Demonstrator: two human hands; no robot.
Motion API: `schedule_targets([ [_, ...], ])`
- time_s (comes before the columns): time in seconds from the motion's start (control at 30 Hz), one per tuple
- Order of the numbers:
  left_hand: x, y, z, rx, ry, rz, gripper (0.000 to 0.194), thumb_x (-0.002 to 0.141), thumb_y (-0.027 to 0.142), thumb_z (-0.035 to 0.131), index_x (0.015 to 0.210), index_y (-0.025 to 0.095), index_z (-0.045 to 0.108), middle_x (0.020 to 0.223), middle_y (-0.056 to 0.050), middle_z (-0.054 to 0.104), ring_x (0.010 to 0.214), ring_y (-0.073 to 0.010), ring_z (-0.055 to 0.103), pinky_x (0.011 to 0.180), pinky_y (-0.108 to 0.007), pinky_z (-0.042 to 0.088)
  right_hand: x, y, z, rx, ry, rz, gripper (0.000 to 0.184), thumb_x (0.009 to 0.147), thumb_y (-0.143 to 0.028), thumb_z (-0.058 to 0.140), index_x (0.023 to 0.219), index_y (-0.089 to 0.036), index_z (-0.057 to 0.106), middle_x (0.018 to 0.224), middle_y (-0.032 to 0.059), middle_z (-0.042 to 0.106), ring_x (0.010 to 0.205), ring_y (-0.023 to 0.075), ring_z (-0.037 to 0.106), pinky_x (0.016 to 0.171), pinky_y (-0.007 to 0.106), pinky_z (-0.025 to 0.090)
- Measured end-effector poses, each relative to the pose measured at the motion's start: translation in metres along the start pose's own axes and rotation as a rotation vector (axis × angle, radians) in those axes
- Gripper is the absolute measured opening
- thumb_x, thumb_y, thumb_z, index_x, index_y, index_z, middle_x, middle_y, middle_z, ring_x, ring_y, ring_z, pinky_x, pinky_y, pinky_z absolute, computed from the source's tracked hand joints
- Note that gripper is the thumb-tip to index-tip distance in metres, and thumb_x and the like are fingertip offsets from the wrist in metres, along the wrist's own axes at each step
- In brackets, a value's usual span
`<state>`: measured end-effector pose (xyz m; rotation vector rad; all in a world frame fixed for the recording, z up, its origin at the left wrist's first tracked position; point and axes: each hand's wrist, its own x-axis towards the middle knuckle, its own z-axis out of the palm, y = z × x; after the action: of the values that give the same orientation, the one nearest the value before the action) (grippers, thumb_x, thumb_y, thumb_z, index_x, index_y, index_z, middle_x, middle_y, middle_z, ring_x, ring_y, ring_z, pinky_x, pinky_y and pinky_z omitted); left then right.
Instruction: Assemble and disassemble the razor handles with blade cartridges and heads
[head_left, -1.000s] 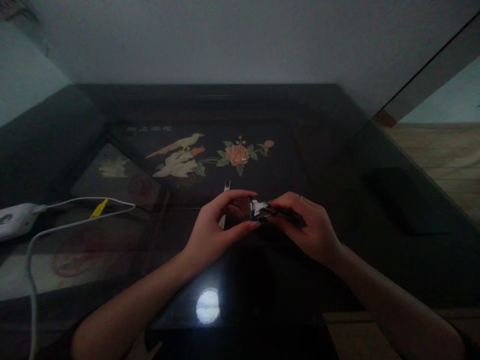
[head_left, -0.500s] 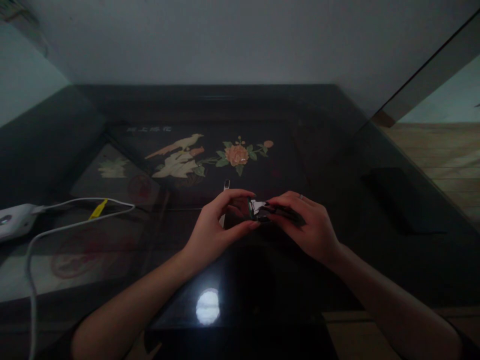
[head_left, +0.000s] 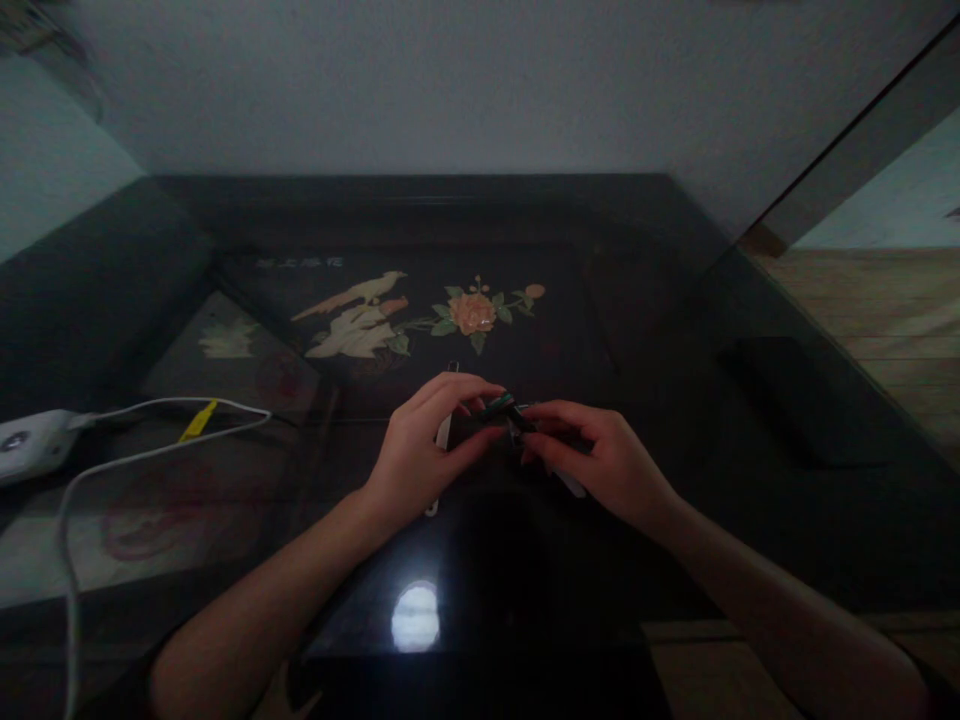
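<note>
My left hand [head_left: 427, 440] pinches a small dark piece with a green edge [head_left: 496, 404] between thumb and fingertips. Against it, my right hand [head_left: 600, 450] has its thumb and fingers closed on a small dark and silvery part [head_left: 517, 430]. Both fingertips meet just above the table, and the dim light hides what kind of thing this is. A pale flat strip [head_left: 571, 484] shows below my right fingers; whether it is held or lying there, I cannot tell. Under my left hand lies a long thin white stick-like thing [head_left: 443, 432], partly covered.
The dark glossy table [head_left: 660, 560] has a bird-and-flower picture [head_left: 472, 312] on it. At the left are a white power strip or adapter [head_left: 37, 445] and a white cable [head_left: 150, 458] with a yellow tag [head_left: 199, 421]. A flat black object [head_left: 795, 390] lies at right.
The piece in my hands has turned, so its silvery side shows less. My right hand has shifted slightly left and its fingers have straightened. More of the white stick-like thing shows.
</note>
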<state>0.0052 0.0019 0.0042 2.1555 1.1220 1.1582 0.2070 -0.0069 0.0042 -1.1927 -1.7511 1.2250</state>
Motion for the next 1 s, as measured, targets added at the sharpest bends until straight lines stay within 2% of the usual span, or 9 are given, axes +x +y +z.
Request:
schedule_targets([
  [0.17, 0.0, -0.002, 0.002, 0.047, 0.034, 0.013, 0.011, 0.081, 0.015, 0.068, 0.092, 0.016, 0.068, 0.087, -0.004, 0.071, 0.081, -0.0151, 0.064, 0.075, -0.026, 0.052, -0.001, 0.001, 0.007, 0.085, -0.101, 0.104, 0.026, 0.081, -0.03, 0.065, 0.101, -0.013, 0.065, 0.071, 0.0032, 0.071, 0.061, 0.0141, 0.065, 0.054, 0.023, 0.049],
  [0.33, 0.0, -0.004, 0.002, 0.046, 0.035, -0.097, 0.012, 0.079, 0.016, 0.07, 0.091, 0.018, 0.071, 0.083, -0.002, 0.072, 0.077, -0.0151, 0.065, 0.073, -0.026, 0.051, -0.001, 0.004, 0.008, 0.164, -0.153, 0.191, 0.032, 0.079, -0.032, 0.067, 0.105, -0.014, 0.062, 0.073, 0.0025, 0.068, 0.054, 0.0115, 0.06, 0.041, 0.02, 0.045],
  [0.5, 0.0, -0.012, 0.003, 0.029, -0.012, -0.202, 0.013, 0.078, 0.015, 0.07, 0.091, 0.018, 0.073, 0.084, -0.001, 0.074, 0.077, -0.0147, 0.066, 0.072, -0.025, 0.05, -0.001, 0.012, 0.012, 0.221, -0.262, 0.242, 0.03, 0.082, -0.032, 0.064, 0.106, -0.013, 0.064, 0.075, 0.0031, 0.065, 0.053, 0.0114, 0.06, 0.038, 0.018, 0.046],
  [0.63, 0.002, -0.019, 0.007, 0.06, -0.075, -0.256, 0.012, 0.078, 0.017, 0.071, 0.09, 0.019, 0.074, 0.086, -0.001, 0.075, 0.079, -0.0167, 0.068, 0.073, -0.027, 0.051, -0.001, 0.019, 0.017, 0.163, -0.299, 0.236, 0.025, 0.085, -0.033, 0.061, 0.1, -0.013, 0.065, 0.07, 0.0016, 0.063, 0.046, 0.0094, 0.056, 0.037, 0.019, 0.044],
  [0.73, 0.003, -0.022, 0.007, 0.081, -0.104, -0.264, 0.012, 0.078, 0.018, 0.071, 0.09, 0.019, 0.074, 0.086, -0.002, 0.075, 0.08, -0.0173, 0.068, 0.073, -0.028, 0.051, 0.001, 0.019, 0.015, 0.032, -0.274, 0.202, 0.022, 0.088, -0.032, 0.057, 0.094, -0.013, 0.067, 0.067, 0.001, 0.063, 0.042, 0.0085, 0.054, 0.037, 0.019, 0.041],
  [0.87, 0.003, -0.027, 0.006, 0.113, -0.124, -0.242, 0.011, 0.079, 0.017, 0.07, 0.089, 0.02, 0.073, 0.086, -0.001, 0.075, 0.079, -0.0166, 0.068, 0.073, -0.028, 0.051, 0.004, 0.013, 0.004, -0.149, -0.188, 0.083, 0.023, 0.09, -0.03, 0.056, 0.077, -0.014, 0.067, 0.062, 0.0002, 0.063, 0.043, 0.0082, 0.051, 0.043, 0.021, 0.038],
  [1.0, 0.002, -0.035, 0.008, 0.189, -0.156, -0.169, 0.011, 0.081, 0.02, 0.069, 0.091, 0.022, 0.071, 0.085, 0.0, 0.075, 0.079, -0.017, 0.067, 0.075, -0.031, 0.047, 0.008, 0.011, -0.007, -0.291, -0.044, -0.057, 0.013, 0.088, -0.023, 0.06, 0.08, -0.017, 0.069, 0.071, 0.0012, 0.068, 0.062, 0.0129, 0.06, 0.058, 0.024, 0.043],
])
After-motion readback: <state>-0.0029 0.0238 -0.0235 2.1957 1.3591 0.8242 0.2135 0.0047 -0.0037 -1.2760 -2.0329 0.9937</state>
